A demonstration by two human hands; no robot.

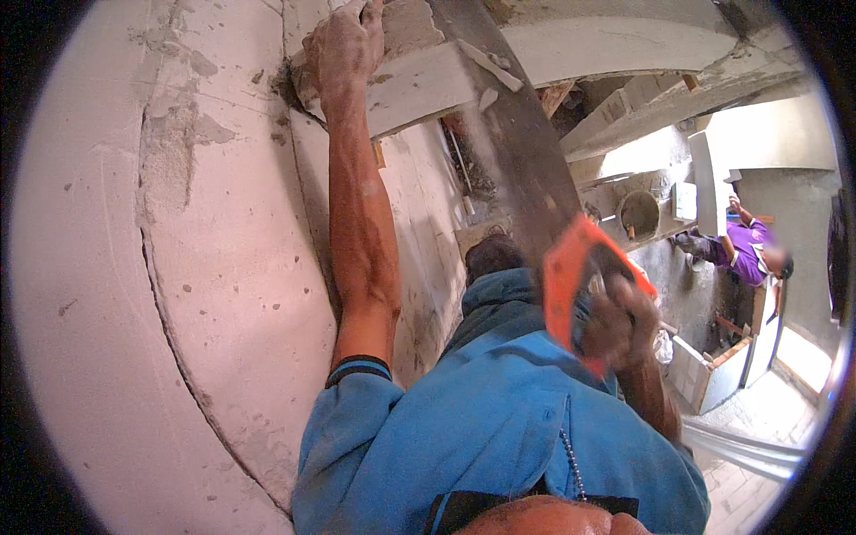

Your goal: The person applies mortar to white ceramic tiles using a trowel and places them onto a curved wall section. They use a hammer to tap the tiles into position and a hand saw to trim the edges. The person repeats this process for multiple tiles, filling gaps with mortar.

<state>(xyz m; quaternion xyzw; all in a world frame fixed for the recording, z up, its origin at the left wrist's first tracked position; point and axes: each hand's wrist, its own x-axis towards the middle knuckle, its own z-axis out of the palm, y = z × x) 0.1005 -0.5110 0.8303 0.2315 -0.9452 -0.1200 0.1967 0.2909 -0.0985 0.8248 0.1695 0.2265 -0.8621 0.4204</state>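
Note:
My right hand (620, 325) is closed around the orange handle of a hand saw (535, 169), slightly smeared by motion. Its broad dark blade runs up and away, lying across a white, dusty slab (419, 85). Pale chips (490, 67) of material show along the blade. At the top, my left hand (348, 40) is closed on the slab's left part, close to the wall, with its fingertips partly hidden. My left arm stretches straight along the wall.
A pale plastered wall (223, 294) with a long crack fills the left side. Beams or slabs (660, 98) cross the upper right. Below at the right stand a round bucket (638, 214) and a person (749, 254) in a purple shirt beside a white panel (709, 183).

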